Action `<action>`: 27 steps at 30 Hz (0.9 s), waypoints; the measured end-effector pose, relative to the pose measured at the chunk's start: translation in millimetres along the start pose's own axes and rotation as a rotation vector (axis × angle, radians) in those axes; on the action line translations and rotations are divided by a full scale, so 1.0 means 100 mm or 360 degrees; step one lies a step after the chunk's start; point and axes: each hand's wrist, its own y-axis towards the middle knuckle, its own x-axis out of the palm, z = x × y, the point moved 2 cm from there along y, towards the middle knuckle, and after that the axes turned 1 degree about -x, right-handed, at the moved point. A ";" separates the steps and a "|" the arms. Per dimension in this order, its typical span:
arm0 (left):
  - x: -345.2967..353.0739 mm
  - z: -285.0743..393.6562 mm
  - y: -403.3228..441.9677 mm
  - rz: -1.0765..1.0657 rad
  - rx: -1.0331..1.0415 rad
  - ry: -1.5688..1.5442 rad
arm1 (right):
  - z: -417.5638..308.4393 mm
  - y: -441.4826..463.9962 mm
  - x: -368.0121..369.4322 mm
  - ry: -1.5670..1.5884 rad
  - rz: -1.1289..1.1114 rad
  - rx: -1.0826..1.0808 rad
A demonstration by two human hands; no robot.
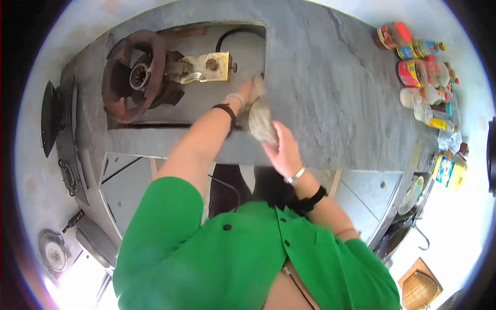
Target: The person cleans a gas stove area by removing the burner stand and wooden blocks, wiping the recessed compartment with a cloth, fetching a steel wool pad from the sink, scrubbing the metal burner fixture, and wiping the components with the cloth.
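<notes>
A crumpled greyish cloth (261,116) stretches between my two hands at the right end of the recessed stove opening (245,46). My left hand (248,91) reaches into the recess and is closed on the far end of the cloth, its fingertips partly hidden by it. Nearer to my body, my right hand (283,151) is closed round the cloth's near end, over the counter's front strip. Left of my hands, a rusty gas burner ring (155,62) stands in the recess, joined to a brass-coloured valve block (219,67).
A grey marbled counter (325,93) surrounds the recess. A black hose (235,32) curves along its back. Several sauce jars and bottles (413,72) line the right edge. A wok (49,119) hangs at the left wall, and cabinet doors (129,188) lie below the counter.
</notes>
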 end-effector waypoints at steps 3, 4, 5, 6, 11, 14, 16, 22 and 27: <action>0.15 -0.13 0.28 -0.0266 -0.0169 -0.0392 | -0.10 0.13 0.08 0.0206 -0.0005 0.0033; 0.11 -0.09 0.28 -0.0345 -0.0215 -0.0319 | -0.08 0.15 0.12 0.0205 -0.0044 0.0023; 0.04 -0.07 0.24 -0.0409 -0.0254 -0.0258 | -0.08 0.15 0.16 0.0224 -0.0112 0.0067; 0.00 -0.04 0.19 -0.0465 -0.0282 -0.0198 | -0.09 0.16 0.19 0.0242 -0.0174 0.0104; -0.08 0.14 -0.01 -0.0709 -0.0401 0.0074 | -0.08 0.34 0.09 0.0231 -0.0157 0.0147; -0.41 0.44 -0.28 -0.0831 -0.0470 0.0337 | 0.04 0.44 -0.13 0.0150 -0.0305 0.0264; -0.75 0.69 -0.42 -0.0975 -0.0341 0.0658 | 0.13 0.51 -0.36 0.0084 -0.0167 0.0105; -1.49 0.70 -0.94 -0.0229 0.1284 0.0842 | 0.18 0.80 -1.53 0.1588 0.0333 0.0764; -1.19 1.78 -1.84 0.1571 0.1606 0.1384 | -0.30 1.11 -2.16 0.1797 0.1155 0.0216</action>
